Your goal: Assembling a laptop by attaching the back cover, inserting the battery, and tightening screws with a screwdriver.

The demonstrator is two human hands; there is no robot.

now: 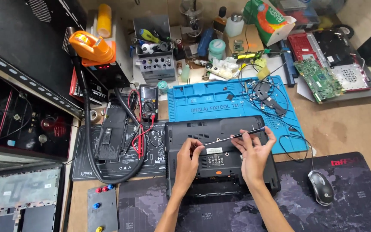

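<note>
At the lower centre of the frame, a black laptop [220, 150] lies upside down on the table [344, 129]. The right hand [254, 154] grips a thin screwdriver [235, 136], its tip near the left hand [188, 157], whose fingers pinch at the laptop's base. At upper centre, a grey organiser box [153, 47] holds tools.

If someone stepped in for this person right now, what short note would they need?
Right hand: holds a thin screwdriver by its handle end, shaft pointing left.
Left hand: fingertips at the screwdriver's tip, on the underside of the black laptop.
Laptop lies bottom-up, partly on the blue work mat.
Done: its battery bay looks empty.
Left: the bottom cover is still on.
</note>
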